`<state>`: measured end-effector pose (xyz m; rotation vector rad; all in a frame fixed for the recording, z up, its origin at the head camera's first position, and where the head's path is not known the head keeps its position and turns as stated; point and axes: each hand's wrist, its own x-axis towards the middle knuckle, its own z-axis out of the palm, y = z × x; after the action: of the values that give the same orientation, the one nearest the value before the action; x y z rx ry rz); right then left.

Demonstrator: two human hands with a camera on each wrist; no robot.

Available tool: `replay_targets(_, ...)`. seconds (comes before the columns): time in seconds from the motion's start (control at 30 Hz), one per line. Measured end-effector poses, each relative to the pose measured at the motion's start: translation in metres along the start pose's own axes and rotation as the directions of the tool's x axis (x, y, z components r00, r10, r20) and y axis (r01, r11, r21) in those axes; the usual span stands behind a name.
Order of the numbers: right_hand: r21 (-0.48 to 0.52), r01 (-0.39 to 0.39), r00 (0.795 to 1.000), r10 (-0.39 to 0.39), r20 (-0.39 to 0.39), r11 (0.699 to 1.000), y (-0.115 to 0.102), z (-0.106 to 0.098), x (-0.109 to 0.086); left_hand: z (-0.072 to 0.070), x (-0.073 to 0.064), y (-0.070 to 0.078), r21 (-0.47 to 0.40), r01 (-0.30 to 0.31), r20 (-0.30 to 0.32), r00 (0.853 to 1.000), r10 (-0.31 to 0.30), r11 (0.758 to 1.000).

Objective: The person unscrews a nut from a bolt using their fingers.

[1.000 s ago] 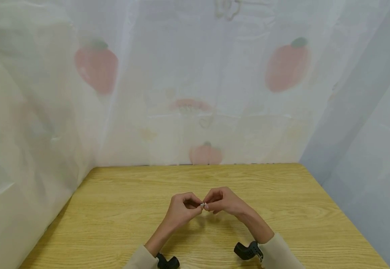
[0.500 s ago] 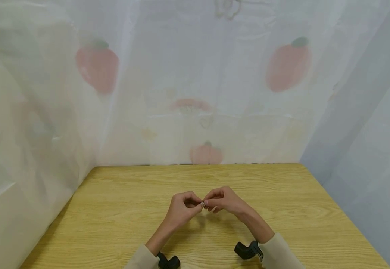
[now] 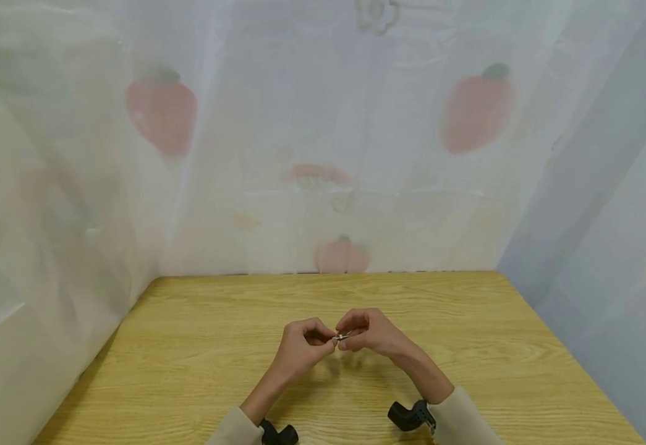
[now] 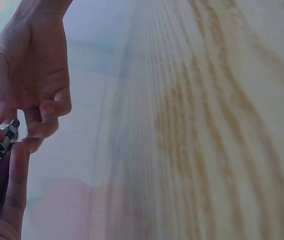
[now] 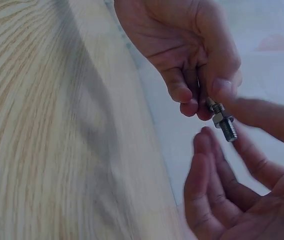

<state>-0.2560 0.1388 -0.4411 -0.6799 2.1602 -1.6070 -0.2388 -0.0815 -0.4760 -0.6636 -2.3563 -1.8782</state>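
Observation:
A small silvery threaded bolt (image 5: pixel 228 130) carries a hex nut (image 5: pixel 218 119) partway along it. My left hand (image 3: pixel 299 346) pinches one end of the bolt between thumb and fingertips, above the table. Close around the other end is my right hand (image 3: pixel 375 334), its thumb and index finger spread apart with the bolt showing between them. In the left wrist view, the bolt (image 4: pixel 8 136) sits at my left fingertips, with the right hand (image 4: pixel 34 70) just beyond. Whether a right fingertip touches the metal cannot be told.
A wood-grain table (image 3: pixel 217 321) lies under both hands. Pale sheeting with strawberry prints (image 3: pixel 161 114) hangs behind it and at the sides. Black wrist-worn devices (image 3: pixel 408 415) stick out by the sleeves.
My right thumb and index finger, close together on the bolt half a second ago, have parted, so more of the bolt shows. The left hand has stayed in place.

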Motion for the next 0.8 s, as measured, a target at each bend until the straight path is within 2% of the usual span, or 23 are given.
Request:
replay_targets(0.2, 0.0, -0.056, 0.998, 0.056, 0.015, 0.998, -0.0011, -0.0003, -0.0012, -0.0001, -0.0005, 0.0001, -0.002, -0.007, -0.011, 1.0, 0.007, 1.0)
replay_targets(0.53, 0.003, -0.002, 1.0, 0.002, -0.002, 1.0, 0.0011, -0.0012, 0.0001, -0.0006, 0.0001, -0.0006, 0.003, -0.011, -0.001, 1.0, 0.011, 1.0)
replay_targets(0.67, 0.012, 0.022, 1.0, -0.022, 0.003, 1.0, 0.0018, -0.0008, 0.0006, -0.0002, -0.0018, -0.0001, 0.011, -0.031, -0.002, 1.0, 0.031, 0.999)
replay_targets(0.8, 0.018, -0.015, 1.0, 0.014, 0.019, 1.0, 0.0014, -0.0017, 0.0003, -0.0003, -0.0023, 0.0017, 0.016, -0.04, -0.007, 0.999, 0.04, 0.999)
